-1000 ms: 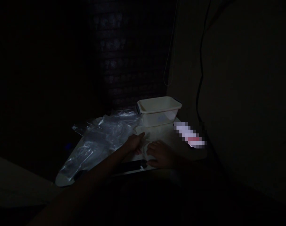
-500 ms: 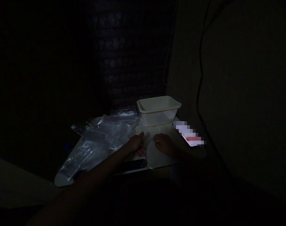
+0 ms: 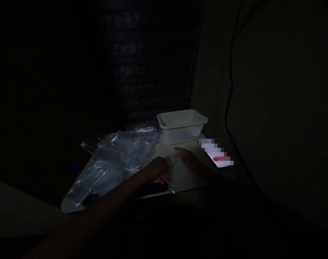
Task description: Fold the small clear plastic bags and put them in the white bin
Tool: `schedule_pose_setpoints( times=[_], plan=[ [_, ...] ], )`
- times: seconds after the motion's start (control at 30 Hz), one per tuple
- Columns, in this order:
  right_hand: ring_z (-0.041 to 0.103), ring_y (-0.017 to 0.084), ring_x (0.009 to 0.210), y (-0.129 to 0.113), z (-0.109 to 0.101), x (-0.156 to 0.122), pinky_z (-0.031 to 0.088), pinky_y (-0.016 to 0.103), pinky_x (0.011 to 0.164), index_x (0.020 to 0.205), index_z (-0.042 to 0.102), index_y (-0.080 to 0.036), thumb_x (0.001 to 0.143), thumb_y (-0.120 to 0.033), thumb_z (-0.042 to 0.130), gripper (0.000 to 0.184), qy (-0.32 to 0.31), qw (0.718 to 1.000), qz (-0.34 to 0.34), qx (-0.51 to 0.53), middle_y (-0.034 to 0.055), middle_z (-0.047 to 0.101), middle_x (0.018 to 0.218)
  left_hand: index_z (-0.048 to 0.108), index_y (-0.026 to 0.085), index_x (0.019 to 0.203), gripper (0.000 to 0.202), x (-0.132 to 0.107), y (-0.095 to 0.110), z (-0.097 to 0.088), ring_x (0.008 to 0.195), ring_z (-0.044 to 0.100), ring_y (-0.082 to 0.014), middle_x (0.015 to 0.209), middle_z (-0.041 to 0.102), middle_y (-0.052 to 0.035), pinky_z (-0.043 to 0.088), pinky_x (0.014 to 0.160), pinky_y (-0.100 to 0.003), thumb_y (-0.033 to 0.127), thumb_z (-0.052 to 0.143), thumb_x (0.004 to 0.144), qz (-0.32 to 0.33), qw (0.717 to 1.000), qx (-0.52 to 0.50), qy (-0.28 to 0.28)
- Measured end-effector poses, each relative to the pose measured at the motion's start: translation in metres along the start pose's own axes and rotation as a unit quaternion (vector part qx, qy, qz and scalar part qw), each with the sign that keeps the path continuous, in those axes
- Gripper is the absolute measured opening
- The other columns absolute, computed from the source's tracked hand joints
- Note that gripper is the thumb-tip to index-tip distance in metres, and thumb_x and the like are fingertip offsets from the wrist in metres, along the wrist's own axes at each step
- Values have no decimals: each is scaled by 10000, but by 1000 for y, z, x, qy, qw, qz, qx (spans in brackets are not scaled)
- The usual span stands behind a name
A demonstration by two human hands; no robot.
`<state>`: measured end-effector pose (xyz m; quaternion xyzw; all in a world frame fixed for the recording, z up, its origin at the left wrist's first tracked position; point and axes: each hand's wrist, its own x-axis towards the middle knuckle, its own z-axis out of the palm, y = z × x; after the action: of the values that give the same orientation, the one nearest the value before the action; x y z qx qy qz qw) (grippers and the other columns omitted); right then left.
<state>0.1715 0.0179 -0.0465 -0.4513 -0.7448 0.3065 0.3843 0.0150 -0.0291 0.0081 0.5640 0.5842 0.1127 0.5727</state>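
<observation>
The scene is very dark. My left hand (image 3: 160,169) rests on a small white table (image 3: 185,178) with its fingers curled, apparently pinching the edge of a thin clear plastic bag (image 3: 173,169) that lies flat between my hands. My right hand (image 3: 188,157) lies just right of it, fingers stretched toward the left and pressing on the same plastic. A dark flat object (image 3: 152,188) sits at the table's front edge, directly under my left hand.
A heap of crumpled clear plastic bags (image 3: 115,158) covers the table's left half. A white rectangular tub (image 3: 182,126) stands at the back. A white and red card (image 3: 219,157) lies at the right edge. Cables hang on the wall (image 3: 274,108) to the right.
My right hand has moved away from the front edge toward the tub and stretched its fingers. My left hand has drawn back toward me and curled shut.
</observation>
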Motion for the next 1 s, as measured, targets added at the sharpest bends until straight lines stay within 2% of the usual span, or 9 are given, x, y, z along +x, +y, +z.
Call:
schedule_pose_setpoints(
  times=[0.1, 0.17, 0.37, 0.5, 0.57, 0.7, 0.77, 0.83, 1.0],
  plan=[
    [566, 160, 704, -5, -1, 5, 438, 289, 656, 1009, 529, -129, 652, -190, 436, 374, 11, 997, 74, -2, 40, 617, 716, 434, 130, 709, 92, -3, 1, 4, 469, 586, -139, 459, 505, 29, 483, 507, -288, 98, 356, 746, -2, 1000, 10, 30],
    [547, 151, 639, -7, 0, 7, 431, 279, 612, 993, 533, -120, 653, -242, 478, 366, 30, 994, 103, -33, 28, 590, 663, 436, 136, 702, 86, -4, 0, 5, 466, 579, -131, 470, 499, 34, 474, 479, -266, 94, 368, 733, 12, 999, 17, 37],
    [500, 114, 591, -8, 3, 10, 407, 239, 584, 983, 533, -129, 595, -98, 466, 395, 38, 988, 92, -119, -6, 545, 630, 489, 140, 687, 105, -1, -13, 8, 522, 575, -116, 524, 530, 35, 443, 472, -202, 61, 448, 632, 73, 985, 138, 72],
    [503, 114, 607, -6, 3, 12, 407, 241, 605, 975, 540, -142, 594, -99, 464, 391, 53, 984, 91, -142, -1, 557, 657, 569, 156, 691, 98, -2, -21, 9, 621, 580, -128, 648, 608, -5, 431, 551, -210, 158, 495, 626, 155, 928, 317, 119],
    [507, 115, 612, -4, 2, 13, 410, 243, 612, 975, 541, -149, 593, -107, 466, 392, 54, 984, 84, -147, -1, 564, 667, 591, 181, 698, 117, -5, -21, 10, 666, 579, -140, 700, 622, -8, 421, 561, -214, 222, 503, 634, 170, 903, 373, 132],
    [516, 117, 624, 1, 3, 14, 416, 240, 619, 964, 545, -158, 592, -111, 461, 384, 55, 983, 72, -161, -1, 572, 678, 597, 212, 720, 158, -14, -18, 14, 667, 577, -159, 713, 615, -9, 409, 535, -228, 312, 494, 655, 136, 885, 424, 133],
    [519, 117, 626, 3, 3, 14, 418, 237, 617, 966, 544, -165, 595, -113, 455, 385, 51, 982, 71, -166, -2, 576, 682, 589, 208, 729, 176, -18, -17, 16, 670, 571, -163, 734, 608, -15, 413, 539, -235, 338, 485, 671, 143, 878, 438, 133],
    [522, 117, 624, 4, 3, 14, 420, 237, 618, 975, 542, -164, 601, -118, 449, 388, 42, 982, 68, -169, 0, 579, 682, 576, 191, 752, 194, -18, -18, 17, 705, 563, -167, 782, 599, -33, 423, 573, -245, 343, 467, 697, 174, 866, 448, 137],
    [529, 120, 629, 4, 4, 13, 421, 236, 614, 977, 547, -168, 617, -119, 436, 380, 42, 980, 56, -186, 12, 594, 702, 546, 129, 861, 220, -8, -27, 14, 877, 512, -190, 925, 562, -102, 400, 776, -299, 267, 402, 767, 290, 815, 471, 174]
  ],
)
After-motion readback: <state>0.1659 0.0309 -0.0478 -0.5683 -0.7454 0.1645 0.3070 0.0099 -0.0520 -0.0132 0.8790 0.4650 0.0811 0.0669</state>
